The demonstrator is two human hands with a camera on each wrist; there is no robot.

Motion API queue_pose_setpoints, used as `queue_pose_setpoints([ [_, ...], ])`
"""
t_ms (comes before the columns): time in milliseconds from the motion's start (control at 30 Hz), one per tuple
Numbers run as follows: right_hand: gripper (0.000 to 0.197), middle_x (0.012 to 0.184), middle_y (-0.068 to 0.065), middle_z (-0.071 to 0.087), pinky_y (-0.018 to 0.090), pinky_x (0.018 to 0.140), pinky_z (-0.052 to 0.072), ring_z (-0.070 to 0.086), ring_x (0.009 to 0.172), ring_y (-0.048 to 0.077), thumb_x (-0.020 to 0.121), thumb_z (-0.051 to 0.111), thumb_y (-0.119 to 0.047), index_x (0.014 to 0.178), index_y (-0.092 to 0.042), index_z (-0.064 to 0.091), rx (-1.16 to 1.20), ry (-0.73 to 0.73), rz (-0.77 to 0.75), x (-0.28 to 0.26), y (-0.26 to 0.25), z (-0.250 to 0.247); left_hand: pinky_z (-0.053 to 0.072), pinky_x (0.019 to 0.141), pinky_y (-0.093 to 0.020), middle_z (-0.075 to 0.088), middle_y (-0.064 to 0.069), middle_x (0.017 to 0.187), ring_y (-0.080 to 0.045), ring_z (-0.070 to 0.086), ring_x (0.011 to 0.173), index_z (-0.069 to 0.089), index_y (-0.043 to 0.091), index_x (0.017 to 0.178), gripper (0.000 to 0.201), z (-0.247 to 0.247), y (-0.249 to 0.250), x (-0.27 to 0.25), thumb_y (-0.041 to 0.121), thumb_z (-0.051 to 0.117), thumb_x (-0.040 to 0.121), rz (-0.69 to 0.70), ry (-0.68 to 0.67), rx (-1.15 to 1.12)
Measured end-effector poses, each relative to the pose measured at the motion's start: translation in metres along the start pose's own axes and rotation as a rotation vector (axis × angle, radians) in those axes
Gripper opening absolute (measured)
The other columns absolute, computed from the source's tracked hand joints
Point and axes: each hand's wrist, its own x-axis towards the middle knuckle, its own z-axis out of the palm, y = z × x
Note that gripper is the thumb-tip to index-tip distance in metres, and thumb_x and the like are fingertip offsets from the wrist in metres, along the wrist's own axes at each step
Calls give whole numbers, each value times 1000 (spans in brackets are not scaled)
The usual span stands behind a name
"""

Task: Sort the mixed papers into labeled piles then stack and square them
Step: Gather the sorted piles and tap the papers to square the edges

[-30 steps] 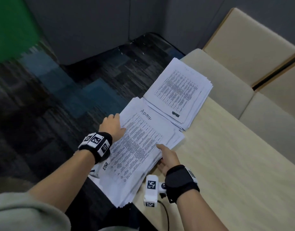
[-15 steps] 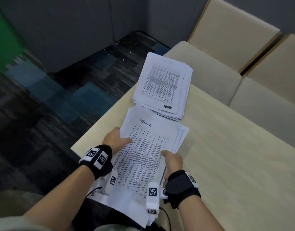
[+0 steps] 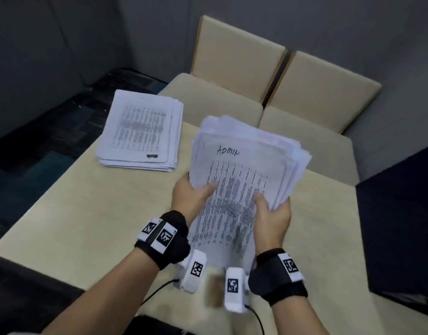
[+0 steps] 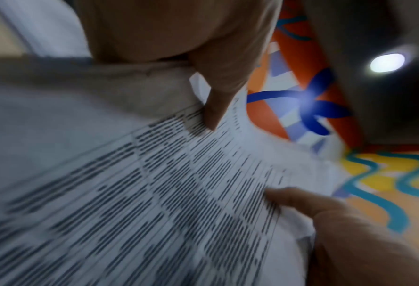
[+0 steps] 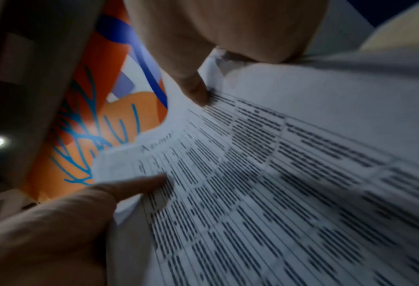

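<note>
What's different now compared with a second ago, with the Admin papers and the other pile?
The Admin stack has been lifted off the table and tilted up. The left hand and right hand now grip its sides, thumbs on the top sheet. The other pile stays flat on the table.

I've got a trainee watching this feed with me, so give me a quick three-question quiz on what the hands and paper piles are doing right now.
1. True or false: the Admin stack lies flat on the table.
2. Multiple choice: where is the second pile? A) in the left hand; B) flat on the table's far left corner; C) on the chair.
3. Fill in: the right hand holds the Admin stack with its ____ on the printed top sheet.

Key
1. False: both hands hold it lifted and tilted, its sheets fanned unevenly at the far edge.
2. B
3. Thumb; the right wrist view shows it pressed on the print.
</note>
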Motion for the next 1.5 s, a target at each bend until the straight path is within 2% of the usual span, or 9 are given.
queue_pose_setpoints([
  [100, 40, 111, 0, 70, 18, 84, 54, 68, 98, 7, 89, 70, -10, 126, -11, 56, 225, 26, -128, 14, -27, -20, 60, 80, -33, 72, -4, 103, -17, 71, 92, 60, 18, 115, 37, 27, 38, -11, 12, 76, 82, 178, -77, -98],
  [267, 69, 122, 20, 65, 40, 95, 55, 65, 112, 29, 76, 76, -12, 136, 1, 45, 353, 35, -185, 37, -27, -41, 59, 84, -35, 69, -7, 111, -17, 69, 101, 51, 2, 128, 59, 33, 54, -12, 10, 79, 77, 361, -141, -100],
  [500, 53, 104, 7, 71, 27, 77, 55, 70, 94, 16, 77, 77, 7, 121, -5, 50, 274, -247, -50, 41, 14, -61, 57, 89, -46, 66, -3, 119, -18, 64, 112, 51, 13, 128, 77, 29, 40, -2, 26, 89, 63, 423, -151, -44],
  [700, 65, 116, 8, 69, 31, 90, 56, 67, 107, 20, 70, 84, -14, 126, -8, 51, 216, -348, -38, 50, 19, -54, 57, 72, -32, 76, 1, 90, -15, 72, 86, 72, 11, 99, 32, 54, 47, 3, 9, 85, 70, 345, -67, -147],
  [867, 133, 149, 3, 43, 39, 112, 35, 43, 135, 17, 45, 96, -48, 153, -24, 21, 269, -123, 372, 56, 58, -88, 56, 88, -44, 73, -15, 106, -31, 70, 98, 67, -1, 110, 42, 32, 56, 14, 8, 80, 71, 270, -73, -433],
  [933, 142, 131, 2, 57, 45, 110, 37, 53, 124, 19, 32, 100, -45, 151, -25, 24, 477, -205, 587, 52, 61, -99, 49, 99, -47, 63, -20, 127, -33, 61, 117, 58, -1, 127, 49, 21, 52, 23, 7, 73, 82, 215, -180, -612],
  [1067, 52, 97, 11, 72, 45, 85, 54, 73, 91, 21, 56, 92, -20, 97, -5, 63, 648, -463, 556, 54, 36, -95, 39, 109, -53, 44, -20, 148, -33, 43, 137, 38, 4, 147, 65, 20, 30, 24, 22, 66, 91, 4, -464, -724],
  [1200, 83, 123, 24, 65, 47, 96, 53, 65, 115, 33, 65, 90, -18, 132, 8, 47, 559, -326, 395, 75, 24, -101, 51, 99, -41, 60, -17, 131, -27, 59, 119, 44, 0, 142, 87, -4, 25, 31, 14, 86, 67, 31, -288, -613],
  [1500, 34, 109, 3, 75, 39, 89, 55, 69, 100, 19, 80, 73, 0, 107, -21, 74, 353, -352, -47, 95, 6, -95, 61, 75, -38, 77, -2, 89, -27, 73, 84, 69, 5, 100, 39, -7, 38, 62, -5, 82, 64, 232, -75, 12],
])
